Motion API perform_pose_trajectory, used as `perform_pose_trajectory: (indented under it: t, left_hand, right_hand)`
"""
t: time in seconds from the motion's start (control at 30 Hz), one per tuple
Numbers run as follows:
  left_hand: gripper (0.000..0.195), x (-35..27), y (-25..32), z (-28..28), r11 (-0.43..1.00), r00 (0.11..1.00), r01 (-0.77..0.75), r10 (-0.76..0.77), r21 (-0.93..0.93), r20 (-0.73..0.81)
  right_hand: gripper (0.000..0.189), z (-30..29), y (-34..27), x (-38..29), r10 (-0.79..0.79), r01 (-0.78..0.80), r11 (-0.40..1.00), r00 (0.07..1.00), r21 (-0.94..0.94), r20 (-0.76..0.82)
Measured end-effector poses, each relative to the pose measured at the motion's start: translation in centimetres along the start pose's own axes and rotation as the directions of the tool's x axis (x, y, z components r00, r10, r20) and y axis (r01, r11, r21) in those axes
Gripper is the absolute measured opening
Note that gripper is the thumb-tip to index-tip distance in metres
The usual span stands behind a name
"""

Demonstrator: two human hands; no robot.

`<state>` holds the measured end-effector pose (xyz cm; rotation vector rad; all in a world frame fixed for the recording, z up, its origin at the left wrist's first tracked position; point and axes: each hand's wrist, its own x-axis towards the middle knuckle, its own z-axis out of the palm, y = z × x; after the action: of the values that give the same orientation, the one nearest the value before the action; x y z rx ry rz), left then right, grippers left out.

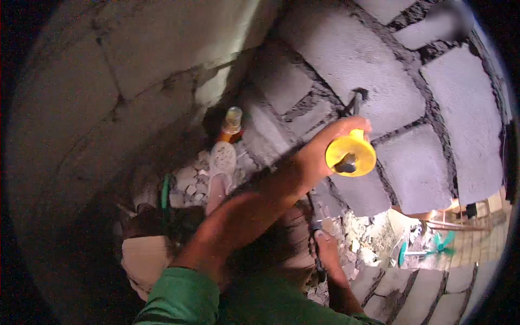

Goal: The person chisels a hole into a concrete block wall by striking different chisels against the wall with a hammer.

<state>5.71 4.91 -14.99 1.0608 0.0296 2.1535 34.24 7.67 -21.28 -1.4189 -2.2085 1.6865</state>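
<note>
My left hand [351, 126] grips a chisel with a round yellow hand guard [337, 148]. The dark struck end of the chisel [347, 163] faces me inside the guard. Its metal shank [358, 105] points away, with the tip at a dark hole in the grey block wall [365, 69]. Lower down, my right hand [326, 243] is closed around a dark, narrow tool handle [318, 266]; the tool's head cannot be made out. Rough mortar joints [436, 122] run between the blocks.
Broken rubble [361, 235] lies along the wall's base. A clear container with an orange part [233, 120] stands near a light-coloured shoe [222, 158]. A pale block piece [144, 256] is at lower left. A green-bladed object [440, 241] lies at right, beside more blockwork [422, 288].
</note>
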Motion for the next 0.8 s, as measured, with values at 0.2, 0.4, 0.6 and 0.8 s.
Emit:
perform_pose_trajectory:
  t: [0.2,0.4,0.6,0.8]
  left_hand:
    - [0.039,0.2,2.8,1.8,0.796,0.995,-0.069,0.100,0.601,-0.019]
    - [0.056,-8.6,10.9,-7.7,0.680,0.750,0.642,-0.464,0.354,-0.471]
    - [0.070,-26.9,12.5,-18.2,-0.307,0.397,0.859,-0.109,0.411,-0.911]
    - [0.038,-36.8,3.0,-19.2,-0.502,0.370,0.828,0.155,0.250,-0.916]
  right_hand:
    - [0.032,-0.1,0.7,-0.1,-0.025,0.025,1.000,1.000,0.013,0.003]
    - [0.032,-0.6,2.3,-1.2,-0.058,0.058,0.996,0.998,0.069,0.007]
    - [0.024,1.0,1.8,-0.6,-0.006,0.007,1.000,0.999,-0.011,0.054]
    - [0.033,-1.8,3.6,-0.7,-0.137,0.133,0.988,0.989,-0.075,-0.060]
